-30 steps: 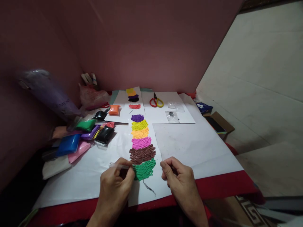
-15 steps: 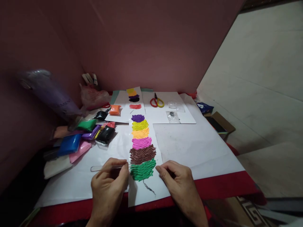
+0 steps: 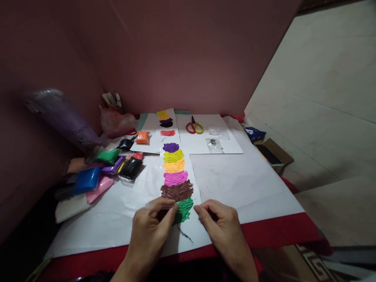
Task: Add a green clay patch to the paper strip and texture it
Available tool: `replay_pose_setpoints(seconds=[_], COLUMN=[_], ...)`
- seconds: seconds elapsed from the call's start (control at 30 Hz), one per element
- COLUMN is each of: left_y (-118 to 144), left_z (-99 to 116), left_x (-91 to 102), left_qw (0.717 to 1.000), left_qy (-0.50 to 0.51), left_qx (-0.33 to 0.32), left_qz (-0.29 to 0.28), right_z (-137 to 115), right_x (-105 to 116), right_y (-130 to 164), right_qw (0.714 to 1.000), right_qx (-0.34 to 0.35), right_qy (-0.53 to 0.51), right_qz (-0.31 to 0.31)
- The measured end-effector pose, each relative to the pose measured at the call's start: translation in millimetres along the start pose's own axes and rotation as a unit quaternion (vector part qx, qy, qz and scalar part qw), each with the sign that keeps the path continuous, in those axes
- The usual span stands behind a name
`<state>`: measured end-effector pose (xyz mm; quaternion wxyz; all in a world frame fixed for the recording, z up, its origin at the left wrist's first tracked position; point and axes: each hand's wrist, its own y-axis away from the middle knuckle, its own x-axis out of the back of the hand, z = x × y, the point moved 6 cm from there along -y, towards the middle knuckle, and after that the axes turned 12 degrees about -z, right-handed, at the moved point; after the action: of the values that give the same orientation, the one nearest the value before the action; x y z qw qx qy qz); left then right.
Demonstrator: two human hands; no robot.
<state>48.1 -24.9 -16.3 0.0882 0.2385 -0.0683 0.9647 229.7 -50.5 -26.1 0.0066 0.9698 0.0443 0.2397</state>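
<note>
A white paper strip (image 3: 194,164) lies lengthwise before me, carrying textured clay bands in purple, yellow, orange, pink, brown and green. My left hand (image 3: 152,227) is closed in a pinch on a thin clear plastic stick (image 3: 151,206), over the left part of the green clay band (image 3: 185,209) and hiding it. Just right of that band, my right hand (image 3: 221,223) has thumb and forefinger pressed together at the strip's edge; anything between them is too small to make out. Below the green band a thin dark twisted strand (image 3: 185,234) trails across the paper.
Bagged clay in several colours, such as a blue packet (image 3: 86,180) and an orange packet (image 3: 142,137), is heaped at the left. Scissors (image 3: 194,126) with red and yellow handles lie at the back. Behind the strip sits another banded paper (image 3: 173,139). A cardboard box (image 3: 277,150) stands beyond the right edge.
My left hand has moved right with the clear stick, from beside the strip to over the green band. My right hand has stayed nearly still.
</note>
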Motion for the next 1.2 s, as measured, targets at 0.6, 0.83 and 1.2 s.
replay_pose_setpoints(seconds=[0.6,0.83,1.2], left_y=[-2.9,-1.3,-0.4], left_z=[-3.8,-2.8,-1.5], left_x=[-2.6,-0.8,0.7], left_qw=[0.993,0.991,0.988], left_qy=[-0.107,-0.125,-0.135], left_qx=[-0.046,-0.046,-0.067], left_qz=[0.005,0.009,0.028], right_z=[-1.3,0.1,-3.8], right_x=[0.2,0.9,-0.8], right_y=[-0.8,-0.5,-0.2], right_qw=[1.000,1.000,0.999], right_qx=[0.007,-0.002,0.013], right_qy=[0.003,0.000,0.045], right_qz=[0.001,-0.002,0.001])
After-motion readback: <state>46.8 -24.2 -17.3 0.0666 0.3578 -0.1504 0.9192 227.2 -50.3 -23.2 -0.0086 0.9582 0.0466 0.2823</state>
